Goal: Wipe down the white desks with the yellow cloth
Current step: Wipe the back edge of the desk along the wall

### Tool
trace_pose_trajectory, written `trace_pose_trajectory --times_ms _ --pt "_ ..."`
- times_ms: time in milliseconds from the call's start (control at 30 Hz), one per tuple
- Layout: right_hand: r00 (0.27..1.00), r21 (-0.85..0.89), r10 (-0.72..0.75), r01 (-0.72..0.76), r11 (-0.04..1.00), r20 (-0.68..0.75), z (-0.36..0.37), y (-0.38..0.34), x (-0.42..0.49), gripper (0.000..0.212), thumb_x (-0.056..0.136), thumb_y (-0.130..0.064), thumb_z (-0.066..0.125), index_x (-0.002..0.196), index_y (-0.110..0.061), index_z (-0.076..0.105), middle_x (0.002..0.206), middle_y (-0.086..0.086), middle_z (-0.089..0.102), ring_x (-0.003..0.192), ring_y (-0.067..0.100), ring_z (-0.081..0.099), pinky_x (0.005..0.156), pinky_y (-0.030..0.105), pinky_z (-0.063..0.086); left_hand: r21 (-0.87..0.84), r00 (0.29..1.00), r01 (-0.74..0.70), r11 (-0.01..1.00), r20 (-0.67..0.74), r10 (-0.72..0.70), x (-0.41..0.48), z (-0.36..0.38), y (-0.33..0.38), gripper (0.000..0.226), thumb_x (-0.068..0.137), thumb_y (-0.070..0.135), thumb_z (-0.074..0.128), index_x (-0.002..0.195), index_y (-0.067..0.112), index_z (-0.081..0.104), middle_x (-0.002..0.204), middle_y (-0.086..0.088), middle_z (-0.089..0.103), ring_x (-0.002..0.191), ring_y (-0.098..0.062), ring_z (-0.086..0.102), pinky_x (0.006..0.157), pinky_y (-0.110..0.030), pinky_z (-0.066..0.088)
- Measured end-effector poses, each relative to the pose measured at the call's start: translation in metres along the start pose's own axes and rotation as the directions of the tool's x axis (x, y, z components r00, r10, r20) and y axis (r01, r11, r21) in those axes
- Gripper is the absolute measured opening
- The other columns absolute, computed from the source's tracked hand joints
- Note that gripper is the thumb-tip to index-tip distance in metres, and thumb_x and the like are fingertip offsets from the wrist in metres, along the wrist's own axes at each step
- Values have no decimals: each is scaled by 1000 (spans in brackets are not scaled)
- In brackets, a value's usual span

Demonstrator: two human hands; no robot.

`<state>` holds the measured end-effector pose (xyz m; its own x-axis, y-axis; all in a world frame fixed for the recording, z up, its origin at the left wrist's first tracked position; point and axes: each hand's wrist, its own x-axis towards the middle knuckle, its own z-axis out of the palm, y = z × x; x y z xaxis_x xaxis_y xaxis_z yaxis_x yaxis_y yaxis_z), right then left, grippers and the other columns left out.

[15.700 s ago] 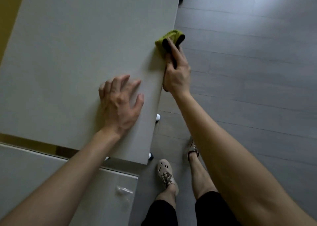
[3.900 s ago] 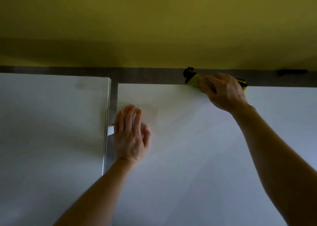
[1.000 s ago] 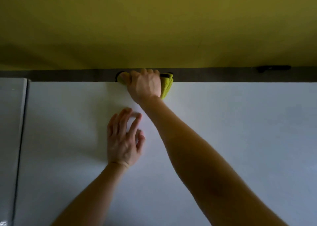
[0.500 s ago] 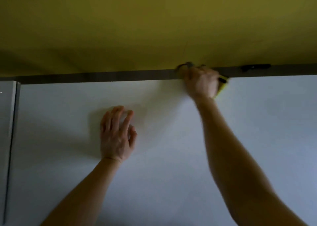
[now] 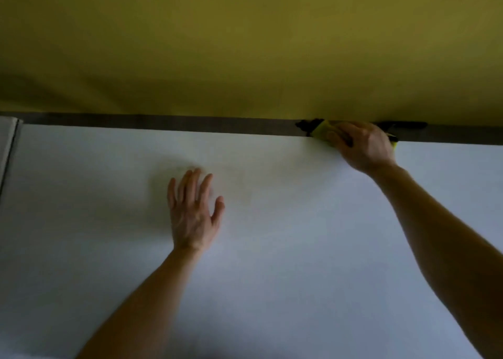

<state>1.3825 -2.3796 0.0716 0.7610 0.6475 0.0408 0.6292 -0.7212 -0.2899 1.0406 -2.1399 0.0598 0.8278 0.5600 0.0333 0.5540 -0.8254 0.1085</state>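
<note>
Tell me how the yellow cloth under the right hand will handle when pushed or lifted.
The bunched yellow fabric cloth looks soft, crumpled under the right hand, so it would probably droop if lifted. Mostly hidden by one hand, it is likely light. On the smooth white desk it should slide easily.

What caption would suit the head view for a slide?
Right hand holds yellow cloth at far edge of white desk; left hand rests flat.
</note>
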Motion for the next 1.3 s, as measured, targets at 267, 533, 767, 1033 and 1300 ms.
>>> trace_pose_trajectory --times_ms 267,533,767,1033,1300 --pt "958 16 -24 21 1000 287 15 -84 34 52 111 -63 38 118 -25 73 120 15 77 108 40 72 82 42 52 -24 1000 -1 1000 -12 0 -10 28 124 60 106 52 55 158 24 56 165 -19 45 156 -43 40 131 -63 24" --pt "937 60 -153 141 988 313 12 -24 34 56 104 -75 42 134 -36 68 123 12 76 111 41 71 80 42 53 -29 995 63 998 -73 -65 -16 43 138 64 99 46 64 158 21 57 168 -23 40 159 -46 34 130 -65 25" --pt "987 -104 150 -144 984 52 -19 70 -5 54 105 -61 51 85 -15 70 82 17 68 77 43 67 69 47 50 -38 996 65 997 -61 -68 -18 44 139 68 101 49 57 161 19 53 171 -23 36 160 -46 32 130 -66 24" --pt "935 124 -206 177 976 290 43 -125 46 52 110 -65 41 123 -25 71 111 11 71 104 35 66 85 42 39 -20 995 93 995 -40 -94 -17 43 141 68 100 52 57 162 25 51 170 -21 35 161 -44 30 130 -66 25" --pt "999 -9 52 -52 999 -10 -27 110 -26 54 105 -69 52 115 -22 77 94 12 67 92 41 67 76 47 53 -65 995 54 996 -84 -59 -18 43 140 61 105 51 52 158 21 57 170 -23 39 160 -46 33 130 -65 25"
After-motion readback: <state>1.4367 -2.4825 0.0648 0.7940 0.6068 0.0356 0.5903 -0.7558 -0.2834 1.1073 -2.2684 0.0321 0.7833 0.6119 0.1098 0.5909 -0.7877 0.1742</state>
